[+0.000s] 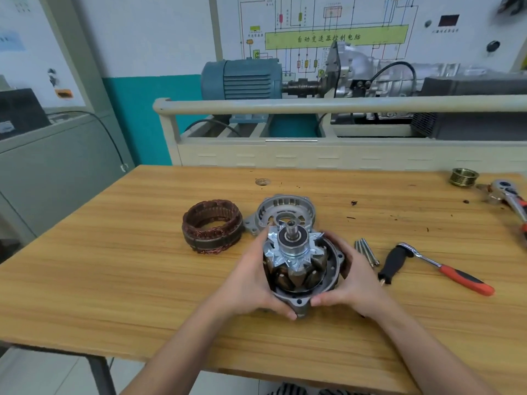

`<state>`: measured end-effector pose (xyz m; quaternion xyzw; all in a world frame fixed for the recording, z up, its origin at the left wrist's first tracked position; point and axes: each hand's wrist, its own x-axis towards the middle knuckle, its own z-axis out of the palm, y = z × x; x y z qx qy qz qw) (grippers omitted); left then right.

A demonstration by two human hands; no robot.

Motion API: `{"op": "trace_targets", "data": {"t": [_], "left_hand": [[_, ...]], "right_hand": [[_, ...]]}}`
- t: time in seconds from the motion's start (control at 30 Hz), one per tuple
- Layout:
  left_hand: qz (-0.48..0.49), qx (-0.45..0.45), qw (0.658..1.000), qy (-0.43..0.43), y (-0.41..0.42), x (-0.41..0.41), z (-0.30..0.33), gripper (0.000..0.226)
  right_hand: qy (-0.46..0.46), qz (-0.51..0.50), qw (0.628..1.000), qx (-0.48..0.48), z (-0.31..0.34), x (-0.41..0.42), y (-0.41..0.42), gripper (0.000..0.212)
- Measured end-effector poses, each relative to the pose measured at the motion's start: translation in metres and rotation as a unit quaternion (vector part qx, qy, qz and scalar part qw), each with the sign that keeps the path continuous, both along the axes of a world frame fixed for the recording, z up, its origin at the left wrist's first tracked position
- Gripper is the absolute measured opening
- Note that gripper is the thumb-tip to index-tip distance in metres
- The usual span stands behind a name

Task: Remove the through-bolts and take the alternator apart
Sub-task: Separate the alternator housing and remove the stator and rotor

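The rotor (pixel 293 258), with its silver claw poles, bearing and shaft end pointing up, sits in the grey rear housing (pixel 302 305) at the table's middle. My left hand (pixel 251 283) grips the housing's left side, and my right hand (pixel 349 283) grips its right side. The copper-wound stator (pixel 212 226) lies apart on the left. Behind the rotor rests the empty front housing (pixel 285 209). Several removed through-bolts (pixel 366 252) lie to the right of my right hand.
A ratchet with a red and black handle (pixel 439 266) and a black-handled tool (pixel 395 262) lie right of the bolts. A brass pulley (pixel 464 176) and a second ratchet (pixel 510 198) sit at the far right. A training bench with a blue motor (pixel 242 79) stands behind the wooden table (pixel 114 266).
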<state>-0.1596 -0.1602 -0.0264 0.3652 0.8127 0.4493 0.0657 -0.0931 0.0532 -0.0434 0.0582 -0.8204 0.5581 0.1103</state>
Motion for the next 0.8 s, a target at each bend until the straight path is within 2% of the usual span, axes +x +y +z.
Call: {"op": "trace_targets", "data": {"t": [0.23, 0.67, 0.8], "left_hand": [[0.001, -0.035, 0.999, 0.002, 0.005, 0.000, 0.004, 0.154], [0.001, -0.077, 0.997, -0.005, 0.006, 0.002, 0.009, 0.154], [-0.018, -0.091, 0.996, -0.010, 0.009, -0.003, 0.014, 0.153]], "right_hand": [[-0.016, 0.009, 0.999, 0.030, 0.002, 0.006, 0.004, 0.129], [-0.072, 0.019, 0.997, 0.024, 0.020, 0.007, 0.003, 0.128], [-0.046, -0.010, 0.998, 0.039, 0.033, -0.005, -0.004, 0.124]]}}
